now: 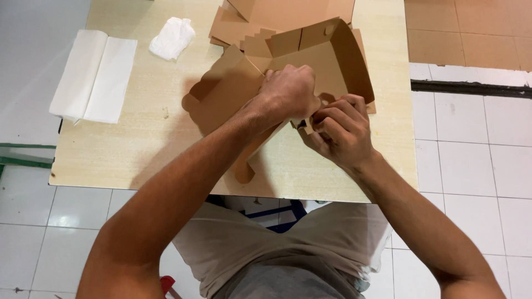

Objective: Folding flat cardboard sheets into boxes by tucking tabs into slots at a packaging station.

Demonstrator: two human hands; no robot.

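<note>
I sit at a pale wooden table [138, 149] on a floor of white square tiles [471, 166]. Beyond a dark strip [471, 88] at my upper right, the floor turns to tan tiles [471, 33]. A green bar [22, 158] shows at the left edge. Light is even and soft.

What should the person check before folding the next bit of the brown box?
1. Both hands on the box: left hand and right hand grip the near corner of the half-folded cardboard box. Ok.
2. Corner tab locked: hidden by fingers. Cannot tell.
3. Far wall upright: standing. Ok.
4. Left flap folded: lying flat on the wooden table. Not ok.
5. Flat cardboard stack in reach: just behind the box. Ok.
6. Folded white paper and crumpled tissue out of the way: off to the left. Ok.
</note>
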